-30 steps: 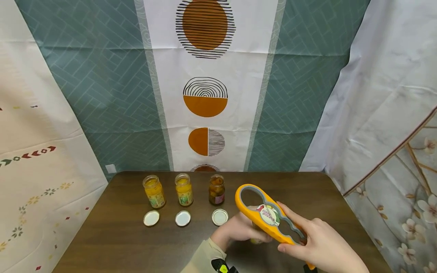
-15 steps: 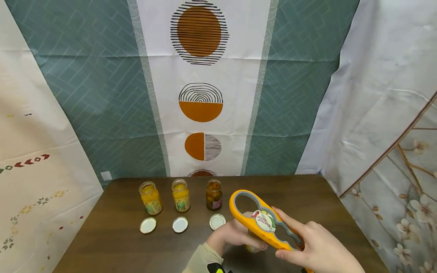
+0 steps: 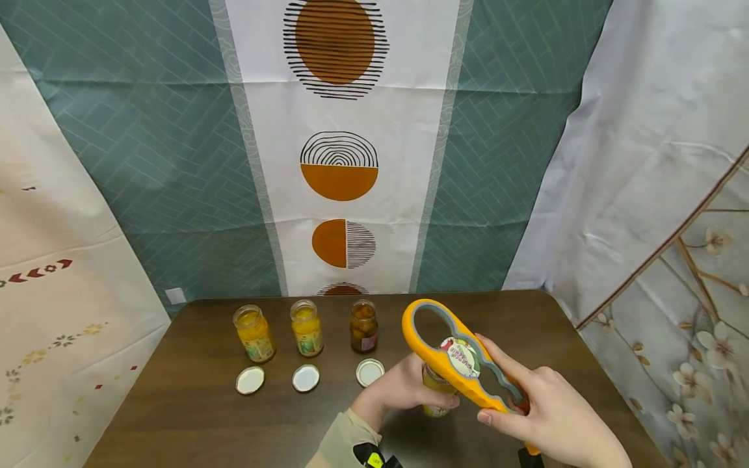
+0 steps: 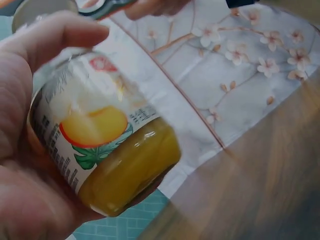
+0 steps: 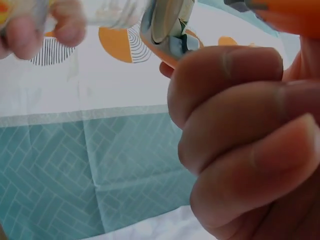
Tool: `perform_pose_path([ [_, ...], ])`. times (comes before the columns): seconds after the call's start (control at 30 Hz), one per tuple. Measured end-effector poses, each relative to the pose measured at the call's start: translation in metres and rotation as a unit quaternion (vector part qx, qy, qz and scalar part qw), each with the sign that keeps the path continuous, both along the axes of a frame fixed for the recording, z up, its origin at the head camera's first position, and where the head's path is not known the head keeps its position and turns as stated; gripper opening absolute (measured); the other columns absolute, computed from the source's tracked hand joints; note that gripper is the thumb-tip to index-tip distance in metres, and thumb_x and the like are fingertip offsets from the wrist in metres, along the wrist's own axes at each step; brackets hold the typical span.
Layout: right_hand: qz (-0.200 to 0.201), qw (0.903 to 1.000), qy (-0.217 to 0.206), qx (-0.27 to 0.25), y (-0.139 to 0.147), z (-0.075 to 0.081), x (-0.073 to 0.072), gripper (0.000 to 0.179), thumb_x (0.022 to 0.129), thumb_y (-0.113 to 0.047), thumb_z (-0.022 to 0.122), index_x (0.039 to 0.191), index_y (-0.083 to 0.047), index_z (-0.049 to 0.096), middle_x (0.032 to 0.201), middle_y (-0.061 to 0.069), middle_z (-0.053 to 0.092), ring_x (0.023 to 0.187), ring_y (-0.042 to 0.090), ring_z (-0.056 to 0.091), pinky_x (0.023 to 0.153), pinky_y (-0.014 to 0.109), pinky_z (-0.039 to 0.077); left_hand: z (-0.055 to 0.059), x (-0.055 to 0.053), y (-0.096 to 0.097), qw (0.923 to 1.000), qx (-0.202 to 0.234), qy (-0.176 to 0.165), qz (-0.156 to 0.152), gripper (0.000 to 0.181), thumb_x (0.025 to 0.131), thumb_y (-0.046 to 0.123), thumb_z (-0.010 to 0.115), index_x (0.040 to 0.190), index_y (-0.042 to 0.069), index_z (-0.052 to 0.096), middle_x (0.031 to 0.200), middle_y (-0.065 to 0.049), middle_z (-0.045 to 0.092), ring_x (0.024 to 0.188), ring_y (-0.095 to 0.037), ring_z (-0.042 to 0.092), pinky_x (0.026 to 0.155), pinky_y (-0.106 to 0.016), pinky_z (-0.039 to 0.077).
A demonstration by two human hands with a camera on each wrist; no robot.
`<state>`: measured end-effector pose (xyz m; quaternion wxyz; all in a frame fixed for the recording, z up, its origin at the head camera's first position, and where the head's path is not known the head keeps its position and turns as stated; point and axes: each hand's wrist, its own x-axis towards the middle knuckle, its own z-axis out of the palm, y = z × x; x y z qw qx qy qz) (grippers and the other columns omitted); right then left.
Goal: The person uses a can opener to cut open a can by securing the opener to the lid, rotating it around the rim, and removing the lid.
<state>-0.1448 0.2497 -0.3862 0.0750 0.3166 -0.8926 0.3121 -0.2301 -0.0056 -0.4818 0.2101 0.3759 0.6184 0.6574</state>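
In the head view, my left hand (image 3: 406, 390) grips a glass jar (image 3: 435, 380) of yellow fruit from its left side. The left wrist view shows the jar's label (image 4: 95, 125) with a yellow fruit and a green leaf, the jar tilted and my thumb across its upper part. My right hand (image 3: 538, 403) holds an orange jar opener (image 3: 424, 351) with a grey, wavy inner edge, fingers curled round its handles. A printed lid (image 3: 461, 357) sits between the opener's arms, right by the jar's mouth. In the right wrist view, the jar's clear glass neck (image 5: 117, 12) faces the opener.
Two uncapped jars of yellow fruit (image 3: 255, 335) (image 3: 307, 329) and one uncapped jar with brown contents (image 3: 363, 328) stand along the back of the dark wooden table (image 3: 234, 429). Three lids (image 3: 249, 380) (image 3: 305, 377) (image 3: 370, 372) lie in front of them. Patterned cloths (image 3: 339, 260) hang behind.
More of the jar in my left hand shows beside the opener, which has moved slightly away from that hand. The head view has shifted a little; the jars on the table stay put.
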Motion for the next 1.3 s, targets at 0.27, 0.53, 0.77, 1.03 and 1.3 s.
perform_pose_path([
  [0.27, -0.052, 0.9985, 0.015, 0.004, 0.005, 0.007, 0.002, 0.096, 0.089, -0.029, 0.089, 0.169, -0.027, 0.035, 0.062, -0.026, 0.033, 0.044, -0.014, 0.035, 0.046, 0.016, 0.037, -0.013, -0.002, 0.015, 0.9918, 0.016, -0.024, 0.124, 0.048, 0.091, 0.014, 0.083, 0.136, 0.015, 0.065, 0.121, 0.005, 0.074, 0.107, -0.013, 0.072, 0.1, -0.033, 0.055],
  [0.53, -0.088, 0.9954, -0.038, -0.005, 0.01, 0.008, 0.001, 0.095, 0.092, -0.033, 0.087, 0.169, -0.037, 0.031, 0.055, -0.02, 0.041, 0.038, -0.005, 0.042, 0.044, 0.024, 0.043, -0.024, -0.016, 0.026, 0.9644, -0.019, -0.041, 0.26, 0.048, 0.09, 0.019, 0.088, 0.133, 0.019, 0.066, 0.122, 0.004, 0.07, 0.107, -0.014, 0.068, 0.096, -0.035, 0.056],
  [0.77, -0.102, 0.9945, -0.025, 0.0, 0.013, 0.008, 0.001, 0.097, 0.09, -0.034, 0.088, 0.169, -0.037, 0.031, 0.056, -0.022, 0.035, 0.042, -0.002, 0.038, 0.045, 0.022, 0.039, -0.036, -0.036, 0.03, 0.9447, -0.044, -0.066, 0.318, 0.048, 0.091, 0.026, 0.089, 0.132, 0.02, 0.065, 0.127, -0.002, 0.055, 0.114, -0.019, 0.061, 0.101, -0.045, 0.052],
  [1.03, -0.107, 0.9939, -0.026, -0.012, 0.016, 0.009, 0.0, 0.096, 0.09, -0.034, 0.089, 0.168, -0.038, 0.032, 0.058, -0.022, 0.034, 0.042, -0.002, 0.035, 0.045, 0.023, 0.037, -0.045, -0.067, 0.03, 0.9275, -0.055, -0.055, 0.365, 0.046, 0.09, 0.033, 0.089, 0.128, 0.023, 0.066, 0.125, -0.003, 0.052, 0.113, -0.024, 0.058, 0.101, -0.046, 0.051],
  [1.3, -0.103, 0.9938, -0.039, -0.017, 0.017, 0.008, 0.0, 0.095, 0.091, -0.037, 0.088, 0.168, -0.04, 0.032, 0.059, -0.021, 0.036, 0.043, -0.001, 0.037, 0.045, 0.023, 0.038, -0.058, -0.081, 0.029, 0.9182, -0.077, -0.044, 0.386, 0.059, 0.09, 0.034, 0.089, 0.138, 0.02, 0.058, 0.124, -0.004, 0.05, 0.111, -0.022, 0.056, 0.101, -0.043, 0.05],
])
